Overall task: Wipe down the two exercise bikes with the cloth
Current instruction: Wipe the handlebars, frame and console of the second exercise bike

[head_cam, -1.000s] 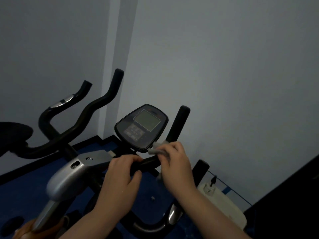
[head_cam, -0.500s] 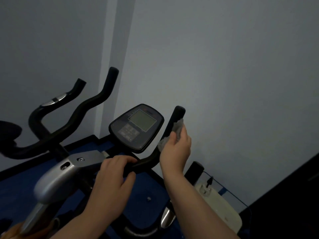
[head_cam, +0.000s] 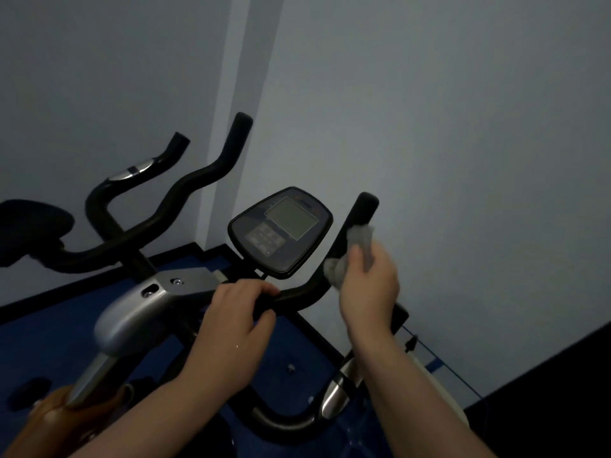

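a pale grey wall fills most of the view, meeting at a corner behind the bikes, with a dark skirting line along its foot. the floor is deep blue. a black mass cuts across the lower right; what it is cannot be told.

the near bike stands in the middle, with a silver-grey housing, a black curved handlebar and a silver post running down to the lower left. the far bike stands to the left beside it, with black horned bars, a silver patch on one horn and a dark saddle-like shape at the left edge.

on the near bike an oval dark console tilts toward the viewer, with a grey screen and a keypad below it. any writing on it is too small and dim to read.

the left hand is curled closed around the middle of the handlebar, fingers over the top. the right hand is closed on a grey cloth, pressing it against the upright right grip of the near bike, just below the grip's rounded end; the cloth bunches out above and to the left of the fingers.
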